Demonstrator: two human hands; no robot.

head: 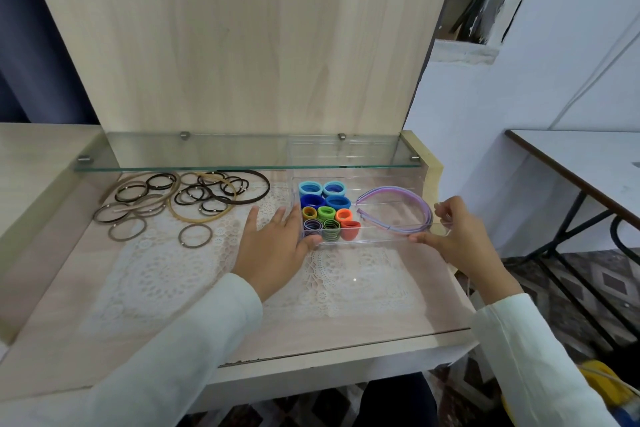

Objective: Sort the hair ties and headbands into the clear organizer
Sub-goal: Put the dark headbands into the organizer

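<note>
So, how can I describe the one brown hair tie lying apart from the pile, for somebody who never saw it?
On the wooden table, below the glass shelf, a pile of dark hair ties and headbands lies on the left. The brown hair tie sits at the pile's near edge on the lace mat, beside the left hand. Unlike its neighbours, it overlaps no other ring.

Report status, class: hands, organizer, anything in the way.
Left hand flat against clear organizer; right hand pinches its right corner. Coloured ties and purple headbands inside. Loose brown and black ties at left, nothing blocking.
</note>
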